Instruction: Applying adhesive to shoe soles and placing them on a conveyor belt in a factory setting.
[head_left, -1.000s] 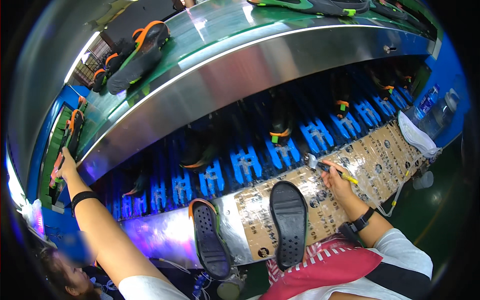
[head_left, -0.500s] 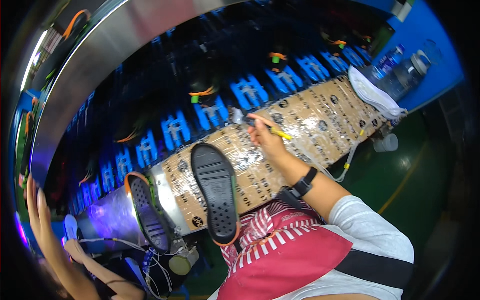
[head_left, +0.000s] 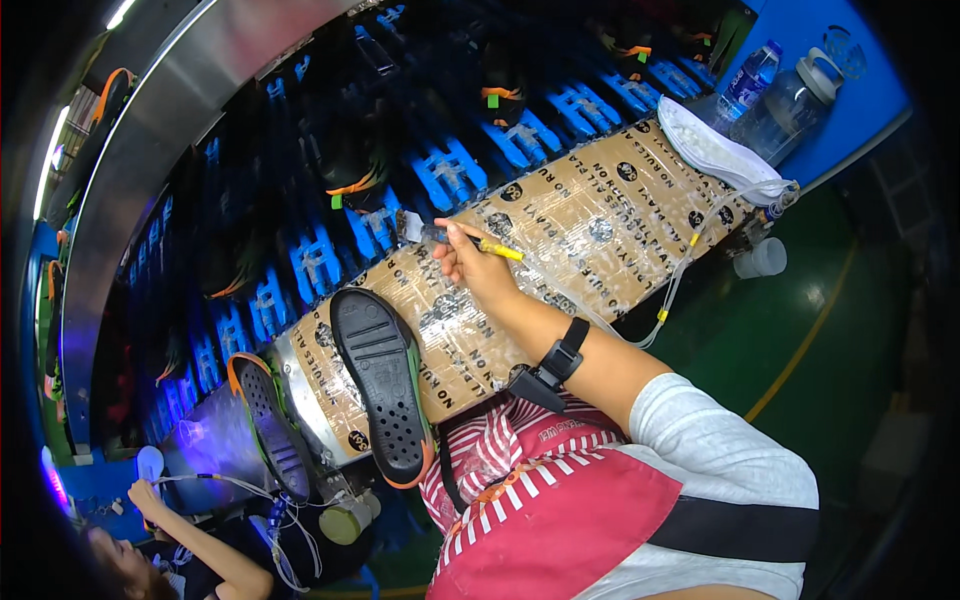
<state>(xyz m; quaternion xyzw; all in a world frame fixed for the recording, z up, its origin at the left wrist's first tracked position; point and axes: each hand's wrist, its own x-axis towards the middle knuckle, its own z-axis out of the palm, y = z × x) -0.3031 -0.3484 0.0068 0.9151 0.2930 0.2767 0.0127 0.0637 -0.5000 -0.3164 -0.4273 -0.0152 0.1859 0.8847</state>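
Note:
My right hand [head_left: 475, 262] is closed around a hose-fed brush [head_left: 497, 248] with a yellow end, fingers wrapped about its handle. Its pale head [head_left: 410, 228] points left, over the far edge of the cardboard-covered ledge [head_left: 560, 225]. From the yellow end a clear hose [head_left: 560, 288] runs right, below the ledge's near edge. A black shoe sole [head_left: 380, 385] with orange and green edging lies bottom up on the ledge, left of my hand, its perforated end overhanging toward me. A second such sole [head_left: 268, 425] lies further left. My left hand is out of view.
Beyond the ledge, a dark line carries blue holders [head_left: 447, 175] and black shoe parts with orange trim. A white sole [head_left: 715, 150], a water bottle [head_left: 750, 75] and a clear jug [head_left: 790, 105] stand right. At lower left, a co-worker's hand [head_left: 145, 497] holds a pale piece.
My right hand and the brush have moved left along the ledge, toward the nearer black sole. A raised hand and forearm at the far left have gone from view. The whole view has shifted slightly.

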